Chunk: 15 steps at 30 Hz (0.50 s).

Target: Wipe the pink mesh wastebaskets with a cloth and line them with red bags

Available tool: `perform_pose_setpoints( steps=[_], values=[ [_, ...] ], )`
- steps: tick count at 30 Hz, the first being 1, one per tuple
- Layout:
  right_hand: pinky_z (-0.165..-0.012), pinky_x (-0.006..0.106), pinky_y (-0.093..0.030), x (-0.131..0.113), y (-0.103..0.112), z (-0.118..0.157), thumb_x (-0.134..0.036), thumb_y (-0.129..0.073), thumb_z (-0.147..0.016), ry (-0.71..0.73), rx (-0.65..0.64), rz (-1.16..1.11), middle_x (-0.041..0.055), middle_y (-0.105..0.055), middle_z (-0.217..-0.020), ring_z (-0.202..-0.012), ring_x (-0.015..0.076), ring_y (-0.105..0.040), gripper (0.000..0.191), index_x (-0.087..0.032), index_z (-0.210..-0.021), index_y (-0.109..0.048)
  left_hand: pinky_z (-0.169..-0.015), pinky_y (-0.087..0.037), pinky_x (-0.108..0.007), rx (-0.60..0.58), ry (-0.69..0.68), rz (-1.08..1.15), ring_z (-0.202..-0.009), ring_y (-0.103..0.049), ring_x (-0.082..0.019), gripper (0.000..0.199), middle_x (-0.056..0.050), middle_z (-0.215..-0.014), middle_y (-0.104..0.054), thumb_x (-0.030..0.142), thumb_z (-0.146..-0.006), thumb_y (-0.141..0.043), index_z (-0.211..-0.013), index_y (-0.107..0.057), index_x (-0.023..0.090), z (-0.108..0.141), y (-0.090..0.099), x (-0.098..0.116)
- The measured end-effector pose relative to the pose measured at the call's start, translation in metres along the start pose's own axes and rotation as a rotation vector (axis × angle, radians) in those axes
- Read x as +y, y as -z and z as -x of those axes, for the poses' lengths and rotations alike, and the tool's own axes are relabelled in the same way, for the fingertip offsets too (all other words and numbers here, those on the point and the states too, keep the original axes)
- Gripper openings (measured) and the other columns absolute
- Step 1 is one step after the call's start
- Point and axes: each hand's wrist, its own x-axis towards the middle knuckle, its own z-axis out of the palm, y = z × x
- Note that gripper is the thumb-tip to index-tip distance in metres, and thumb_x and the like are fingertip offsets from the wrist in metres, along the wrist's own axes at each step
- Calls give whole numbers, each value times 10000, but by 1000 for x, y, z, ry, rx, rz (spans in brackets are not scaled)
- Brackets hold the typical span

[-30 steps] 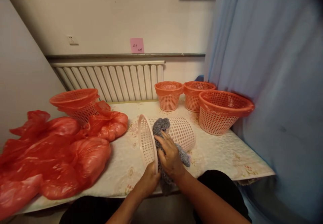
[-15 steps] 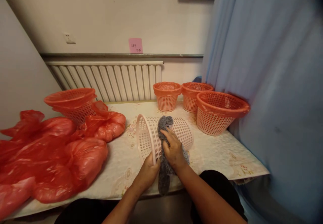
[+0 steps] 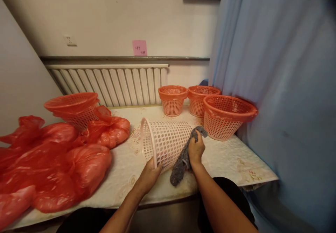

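Note:
A pale pink perforated plastic basket lies on its side on the table, its wide mouth turned to the left. My left hand grips the near part of its rim, thumb outside and the fingers hidden within. A grey fluffy cloth is bunched in my right hand, held against the narrow base end of the basket. Part of the cloth hangs down towards the table's near edge.
Three baskets lined with red bags, a small one, a middle one and a larger one, stand back right by a blue curtain. Another lined basket and filled red plastic bags occupy the left of the table.
My right hand has moved the cloth rightward from the basket's side to its base end. The left hand keeps its hold on the rim.

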Motion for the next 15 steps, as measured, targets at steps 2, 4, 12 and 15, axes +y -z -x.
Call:
perform_pose_setpoints(
  steps=[2,4,12,15],
  values=[
    [-1035,442,-402,-13,-2,22,-161,-410,-785,104,-73,-63,137,-616,-1236,-1178,237,-549,464,-130,-1206,-602,-1089,-349,-441,2,-2,16,-1197,-549,-262,399,-103,-1223,-661,277,-820,-555,-1181,-614,118,-3,1,5],
    [-1076,465,-362,-28,-2,45,-124,-407,-796,262,-182,-113,124,-569,-1302,-1258,227,-482,472,-149,-1233,-582,-1091,-347,-440,1,-6,36,-1178,-562,-260,404,-100,-1214,-666,278,-813,-558,-1180,-613,117,-6,0,8],
    [-1100,478,-361,-73,13,92,-39,-404,-763,781,-507,-175,128,-483,-1391,-1341,225,-390,551,-159,-1286,-524,-1037,-412,-425,-22,-52,-17,-1135,-572,-252,413,-85,-1199,-664,181,-793,-523,-1199,-579,130,0,-1,-5],
    [-1100,484,-363,-80,18,85,-44,-390,-784,796,-512,-161,148,-499,-1370,-1342,225,-388,530,-139,-1291,-513,-1025,-422,-418,-48,-58,-76,-1120,-572,-260,372,-86,-1185,-670,169,-798,-503,-1152,-610,126,9,-4,-10]
  ],
)
